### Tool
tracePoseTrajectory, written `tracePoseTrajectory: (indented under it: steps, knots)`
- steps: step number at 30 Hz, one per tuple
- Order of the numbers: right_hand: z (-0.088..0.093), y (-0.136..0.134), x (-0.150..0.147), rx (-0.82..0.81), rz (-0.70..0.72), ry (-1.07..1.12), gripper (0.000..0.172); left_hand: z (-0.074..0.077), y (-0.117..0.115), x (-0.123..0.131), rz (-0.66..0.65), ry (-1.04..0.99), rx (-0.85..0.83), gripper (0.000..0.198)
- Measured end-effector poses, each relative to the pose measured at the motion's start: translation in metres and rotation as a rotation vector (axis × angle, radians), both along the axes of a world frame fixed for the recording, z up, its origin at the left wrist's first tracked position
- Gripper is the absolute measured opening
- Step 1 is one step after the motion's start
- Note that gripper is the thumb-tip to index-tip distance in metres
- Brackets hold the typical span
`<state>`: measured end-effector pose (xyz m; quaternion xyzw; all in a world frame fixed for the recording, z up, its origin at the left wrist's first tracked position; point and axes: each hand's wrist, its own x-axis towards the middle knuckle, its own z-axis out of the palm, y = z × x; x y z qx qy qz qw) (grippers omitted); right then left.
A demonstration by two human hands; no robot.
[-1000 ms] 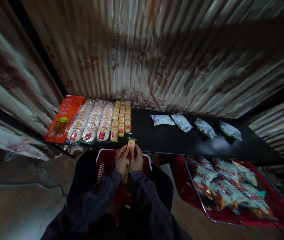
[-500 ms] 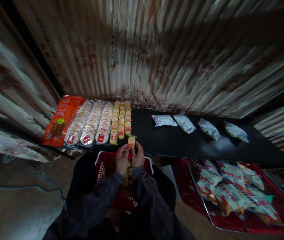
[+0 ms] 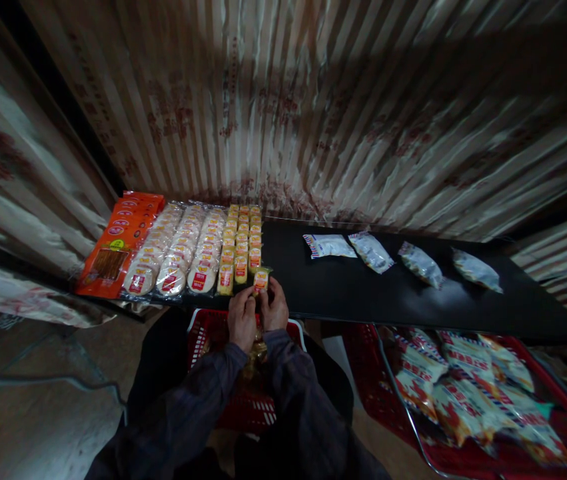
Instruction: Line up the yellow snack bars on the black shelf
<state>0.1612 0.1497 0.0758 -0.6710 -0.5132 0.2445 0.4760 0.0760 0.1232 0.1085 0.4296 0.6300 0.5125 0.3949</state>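
A small yellow wrapped snack packet (image 3: pixel 261 279) with an orange-red label is pinched at its lower end, over the front edge of the black shelf (image 3: pixel 333 287). My left hand (image 3: pixel 242 321) grips its left side with closed fingers. On its right side, my right hand (image 3: pixel 274 308) has thumb and fingers closed on it. Just beyond the packet are rows of matching yellow snack packets (image 3: pixel 240 250), the rightmost row lined up with it. Below my hands, a red basket (image 3: pixel 200 333) sits between my legs with yellowish packets inside, partly hidden by my forearms.
Left on the shelf lie rows of round white wrapped crackers (image 3: pixel 170 280) and overlapping orange bags (image 3: pixel 108 257). Several silvery-white bags (image 3: pixel 330 245) lie spaced out rightward. Another red basket (image 3: pixel 463 450) holds printed snack bags (image 3: pixel 468 400). A patterned curtain (image 3: pixel 283 100) hangs behind.
Both hands have brought the yellow packet slightly forward, up to the front end of the rightmost row. The view has tilted a little.
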Motion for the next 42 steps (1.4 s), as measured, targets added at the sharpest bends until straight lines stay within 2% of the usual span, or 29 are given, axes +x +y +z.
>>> tracePoseTrajectory:
  steps: [5, 12, 20, 27, 42]
  knots:
    - [-0.006, 0.012, -0.001, 0.006, 0.001, -0.024, 0.053, -0.008, 0.009, 0.001, 0.002, -0.024, 0.01, 0.032]
    - [-0.005, 0.022, 0.001, 0.015, 0.023, -0.049, 0.059, -0.011, 0.015, 0.004, -0.006, -0.018, 0.009, 0.034]
    - [-0.012, 0.031, 0.002, 0.043, 0.026, -0.098, 0.053, -0.018, 0.014, 0.004, -0.028, -0.068, 0.053, 0.032]
    - [-0.014, 0.037, 0.002, 0.042, 0.032, -0.088, 0.051, -0.015, 0.012, 0.006, -0.025, -0.046, 0.132, 0.028]
    - [-0.009, 0.044, 0.001, 0.041, 0.053, -0.151, 0.047, -0.014, 0.013, 0.005, -0.084, -0.026, 0.122, 0.031]
